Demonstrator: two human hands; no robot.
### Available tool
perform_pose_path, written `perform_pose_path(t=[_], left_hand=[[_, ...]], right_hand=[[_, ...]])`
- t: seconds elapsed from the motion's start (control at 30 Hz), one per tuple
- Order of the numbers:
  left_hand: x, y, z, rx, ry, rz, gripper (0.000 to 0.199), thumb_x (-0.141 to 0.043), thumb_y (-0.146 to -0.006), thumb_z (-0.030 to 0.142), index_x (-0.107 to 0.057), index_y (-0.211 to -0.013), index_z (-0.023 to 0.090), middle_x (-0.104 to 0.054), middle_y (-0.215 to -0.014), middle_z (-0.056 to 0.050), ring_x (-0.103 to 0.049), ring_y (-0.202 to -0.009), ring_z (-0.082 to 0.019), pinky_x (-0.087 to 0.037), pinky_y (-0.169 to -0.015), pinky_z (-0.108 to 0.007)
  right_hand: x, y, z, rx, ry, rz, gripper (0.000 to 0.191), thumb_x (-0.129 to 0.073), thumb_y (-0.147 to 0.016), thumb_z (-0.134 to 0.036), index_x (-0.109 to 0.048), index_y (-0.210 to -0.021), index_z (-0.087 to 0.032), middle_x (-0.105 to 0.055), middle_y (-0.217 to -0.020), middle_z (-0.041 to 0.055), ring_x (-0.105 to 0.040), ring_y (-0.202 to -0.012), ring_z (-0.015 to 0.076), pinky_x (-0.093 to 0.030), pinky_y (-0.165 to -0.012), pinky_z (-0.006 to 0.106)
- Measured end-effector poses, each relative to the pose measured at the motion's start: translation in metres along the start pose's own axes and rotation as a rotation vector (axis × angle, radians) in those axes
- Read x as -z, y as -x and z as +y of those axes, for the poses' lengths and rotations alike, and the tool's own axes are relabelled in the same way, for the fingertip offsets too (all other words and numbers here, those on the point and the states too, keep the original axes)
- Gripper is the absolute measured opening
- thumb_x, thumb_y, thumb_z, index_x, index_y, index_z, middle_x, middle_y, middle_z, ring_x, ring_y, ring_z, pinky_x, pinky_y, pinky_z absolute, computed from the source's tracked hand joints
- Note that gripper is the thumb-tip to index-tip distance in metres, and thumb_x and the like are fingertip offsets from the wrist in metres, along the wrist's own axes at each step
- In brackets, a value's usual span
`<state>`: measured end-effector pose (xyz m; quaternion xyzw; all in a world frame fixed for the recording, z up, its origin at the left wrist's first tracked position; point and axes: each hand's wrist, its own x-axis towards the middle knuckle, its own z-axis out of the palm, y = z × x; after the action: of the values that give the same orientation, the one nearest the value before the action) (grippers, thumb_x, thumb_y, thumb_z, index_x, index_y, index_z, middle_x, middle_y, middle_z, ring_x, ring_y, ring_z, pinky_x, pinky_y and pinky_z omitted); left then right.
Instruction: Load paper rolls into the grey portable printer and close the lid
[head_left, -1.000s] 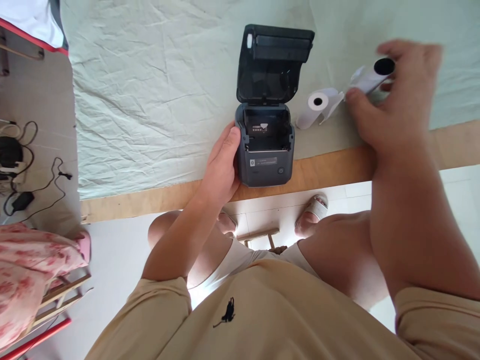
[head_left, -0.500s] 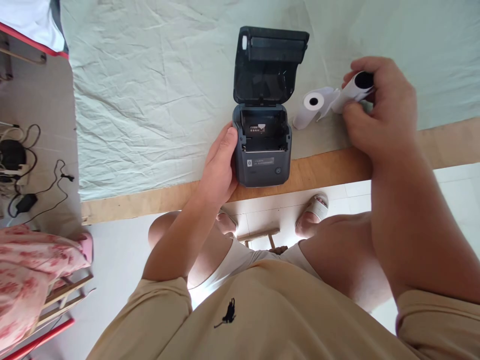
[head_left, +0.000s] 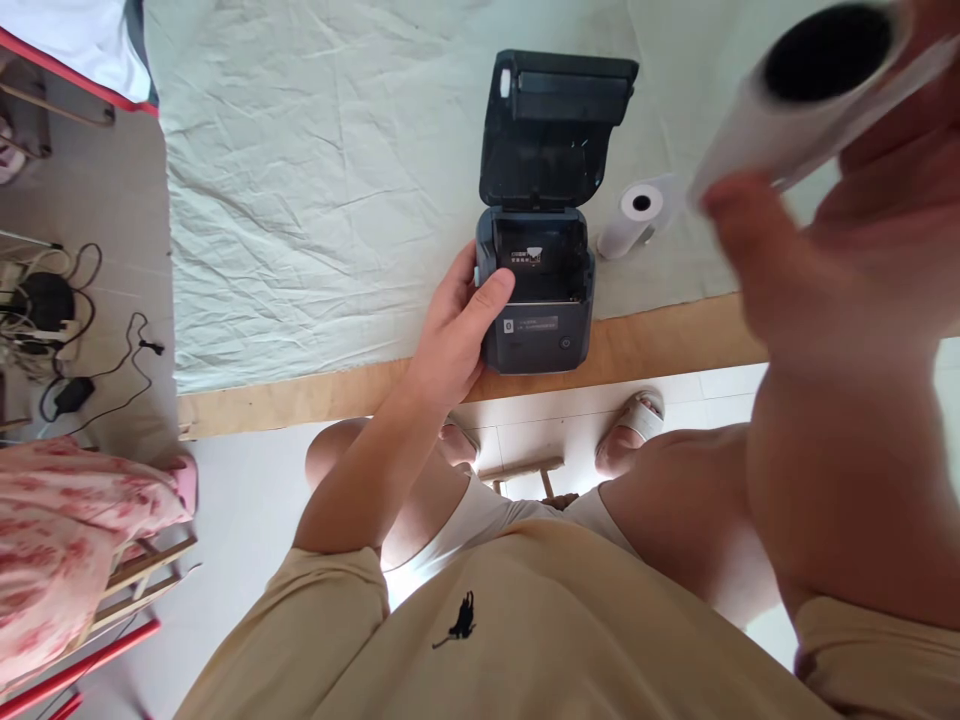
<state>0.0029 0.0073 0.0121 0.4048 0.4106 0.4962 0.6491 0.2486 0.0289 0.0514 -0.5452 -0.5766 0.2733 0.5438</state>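
A dark label printer (head_left: 536, 335) stands near the table's front edge with its lid (head_left: 551, 130) swung up. Its paper bay shows no roll inside. My left hand (head_left: 457, 320) grips the printer's left side, the thumb over the rim of the bay. Raised close to the camera at the upper right, my right hand (head_left: 840, 250) is closed around a white paper roll (head_left: 750, 135) with a wide dark core; motion blurs both. A second, smaller paper roll (head_left: 622, 228) with a narrow core stands tilted on the cloth, right of the printer.
A pale green cloth (head_left: 322, 200) covers the table, leaving a bare wooden front edge (head_left: 300, 395). Cables and a black adapter (head_left: 73, 395) lie at the left. Pink floral fabric (head_left: 67, 540) is draped over a wooden frame at the lower left.
My right hand has lifted the wide-core roll off the table, up and to the right towards the camera. My left thumb has moved from the printer's side onto the bay's rim.
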Motion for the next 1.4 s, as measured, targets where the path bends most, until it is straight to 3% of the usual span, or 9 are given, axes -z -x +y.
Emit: perform_pose_path(t=[0.07,0.13,0.33,0.43,0.8,1.1,1.2,1.3,1.4], left_hand=[[-0.001,0.001,0.002,0.005,0.008,-0.009,0.045,-0.087,-0.098,0.068,-0.08,-0.123,0.03,-0.091,-0.125,-0.006,-0.075,-0.156,-0.036,-0.075,-0.112,-0.047],[0.0,0.001,0.003,0.016,0.011,-0.015,0.047,-0.089,-0.097,0.066,-0.078,-0.123,0.029,-0.091,-0.126,-0.007,-0.076,-0.154,-0.034,-0.076,-0.11,-0.044],[0.003,0.003,-0.001,0.029,-0.001,-0.029,0.049,-0.085,-0.101,0.066,-0.079,-0.132,0.028,-0.086,-0.13,-0.008,-0.075,-0.155,-0.039,-0.071,-0.119,-0.052],[0.004,0.003,-0.002,0.028,-0.01,-0.025,0.048,-0.085,-0.1,0.067,-0.081,-0.13,0.03,-0.085,-0.13,-0.006,-0.076,-0.153,-0.04,-0.07,-0.12,-0.053],[0.006,0.002,0.0,0.016,0.01,-0.082,0.053,-0.089,-0.098,0.067,-0.079,-0.136,0.033,-0.086,-0.134,-0.005,-0.077,-0.151,-0.037,-0.072,-0.116,-0.049],[0.008,0.0,-0.005,0.016,0.002,-0.059,0.054,-0.088,-0.097,0.07,-0.08,-0.134,0.032,-0.086,-0.135,-0.004,-0.079,-0.146,-0.035,-0.071,-0.115,-0.046],[0.006,0.002,-0.003,0.026,0.024,-0.06,0.054,-0.089,-0.096,0.069,-0.081,-0.132,0.03,-0.087,-0.131,-0.005,-0.081,-0.14,-0.034,-0.071,-0.112,-0.044],[0.001,0.005,0.002,0.054,0.069,-0.022,0.045,-0.086,-0.102,0.061,-0.082,-0.13,0.026,-0.086,-0.123,-0.005,-0.084,-0.135,-0.033,-0.071,-0.109,-0.042],[-0.004,0.007,0.007,0.066,0.103,0.005,0.031,-0.082,-0.108,0.048,-0.082,-0.127,0.024,-0.087,-0.116,-0.004,-0.086,-0.127,-0.029,-0.071,-0.106,-0.039]], right_hand=[[-0.017,0.012,-0.021,0.259,0.165,-0.07,0.039,-0.088,-0.083,-0.048,-0.075,-0.117,-0.033,-0.078,-0.118,0.0049,-0.077,-0.111,0.0347,-0.055,-0.094,0.053],[-0.031,0.018,-0.033,0.296,0.403,-0.202,0.011,-0.075,-0.095,-0.034,-0.076,-0.105,-0.034,-0.082,-0.106,0.0031,-0.08,-0.101,0.0315,-0.058,-0.096,0.054],[-0.043,0.013,-0.026,0.189,0.583,-0.436,0.018,-0.063,-0.103,-0.024,-0.077,-0.097,-0.032,-0.086,-0.11,0.0041,-0.082,-0.11,0.0338,-0.054,-0.111,0.058],[-0.044,0.012,-0.024,0.193,0.601,-0.419,0.024,-0.059,-0.106,-0.024,-0.076,-0.092,-0.032,-0.084,-0.106,0.0062,-0.081,-0.113,0.0346,-0.053,-0.111,0.058],[-0.045,0.009,-0.033,0.098,0.642,-0.437,0.027,-0.068,-0.096,-0.019,-0.077,-0.117,-0.034,-0.087,-0.118,0.0082,-0.073,-0.123,0.0402,-0.051,-0.107,0.06],[-0.048,0.011,-0.038,0.175,0.692,-0.37,0.028,-0.064,-0.098,-0.02,-0.078,-0.117,-0.035,-0.088,-0.104,0.0029,-0.077,-0.115,0.0354,-0.053,-0.101,0.054],[-0.044,0.015,-0.042,0.26,0.718,-0.266,0.024,-0.068,-0.095,-0.02,-0.076,-0.114,-0.033,-0.087,-0.098,0.0033,-0.079,-0.111,0.0351,-0.055,-0.097,0.052],[-0.038,0.019,-0.04,0.461,0.618,-0.137,0.027,-0.065,-0.093,-0.016,-0.074,-0.114,-0.031,-0.084,-0.09,0.0003,-0.081,-0.097,0.0296,-0.058,-0.087,0.047],[-0.034,0.022,-0.033,0.636,0.418,-0.175,0.034,-0.061,-0.092,-0.011,-0.07,-0.117,-0.031,-0.08,-0.087,-0.005,-0.078,-0.08,0.0215,-0.057,-0.075,0.04]])
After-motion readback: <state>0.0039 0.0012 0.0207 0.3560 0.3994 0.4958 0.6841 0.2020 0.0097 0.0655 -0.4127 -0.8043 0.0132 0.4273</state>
